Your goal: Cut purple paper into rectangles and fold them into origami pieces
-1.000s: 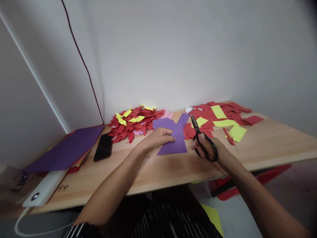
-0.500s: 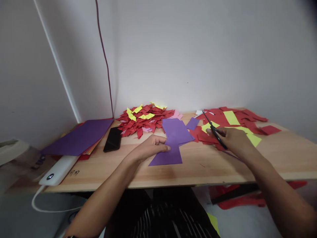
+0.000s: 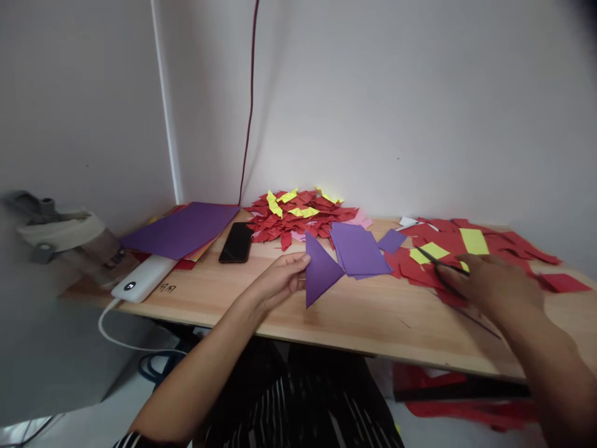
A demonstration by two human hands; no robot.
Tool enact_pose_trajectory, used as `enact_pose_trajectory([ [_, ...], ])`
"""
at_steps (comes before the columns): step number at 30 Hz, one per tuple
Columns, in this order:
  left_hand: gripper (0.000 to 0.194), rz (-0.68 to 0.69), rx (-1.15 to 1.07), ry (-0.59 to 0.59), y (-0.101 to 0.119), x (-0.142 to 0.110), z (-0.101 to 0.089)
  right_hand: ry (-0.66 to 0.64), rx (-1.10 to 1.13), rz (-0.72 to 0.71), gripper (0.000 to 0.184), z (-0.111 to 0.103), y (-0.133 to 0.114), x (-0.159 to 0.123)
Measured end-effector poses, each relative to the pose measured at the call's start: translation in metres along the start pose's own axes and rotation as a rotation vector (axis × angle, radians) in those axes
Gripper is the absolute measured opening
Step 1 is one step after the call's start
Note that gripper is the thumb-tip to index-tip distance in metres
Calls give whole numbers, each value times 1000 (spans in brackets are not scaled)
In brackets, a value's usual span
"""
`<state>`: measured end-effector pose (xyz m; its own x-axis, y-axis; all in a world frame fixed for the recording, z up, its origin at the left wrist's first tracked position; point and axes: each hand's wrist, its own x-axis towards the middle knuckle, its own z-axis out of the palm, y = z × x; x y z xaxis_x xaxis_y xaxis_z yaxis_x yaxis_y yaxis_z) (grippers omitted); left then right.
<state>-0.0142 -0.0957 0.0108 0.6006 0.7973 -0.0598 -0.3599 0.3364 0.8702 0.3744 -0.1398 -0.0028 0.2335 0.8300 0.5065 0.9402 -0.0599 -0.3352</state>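
Note:
My left hand (image 3: 285, 279) pinches a purple paper triangle (image 3: 321, 271) by its left edge, held up above the table. Just beyond the triangle lies a small stack of purple paper rectangles (image 3: 361, 250), with a smaller purple piece (image 3: 392, 241) beside it. Over the red paper pieces (image 3: 508, 255) on the right, my right hand (image 3: 497, 287) is blurred, its fingers closed around the handles of black scissors (image 3: 436, 258). The blades point away to the left, over a yellow piece (image 3: 426, 253). A thin purple strip (image 3: 480, 325) lies below this hand.
A heap of folded red and yellow paper (image 3: 303, 218) stands against the wall. To its left are a black phone (image 3: 236, 242), large purple sheets (image 3: 184, 229) and a white power bank (image 3: 147, 279) with a cable. A bottle (image 3: 79, 242) stands at the far left.
The triangle in my left hand has been lifted and turned so it points right. My right hand has lowered the scissors to the red paper. The view has swung left.

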Motion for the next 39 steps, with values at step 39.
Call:
enact_pose_trajectory([
  [39,37,272,376,339,-21,-9,-17,-759,878,-113,33,68,-195,-6],
])
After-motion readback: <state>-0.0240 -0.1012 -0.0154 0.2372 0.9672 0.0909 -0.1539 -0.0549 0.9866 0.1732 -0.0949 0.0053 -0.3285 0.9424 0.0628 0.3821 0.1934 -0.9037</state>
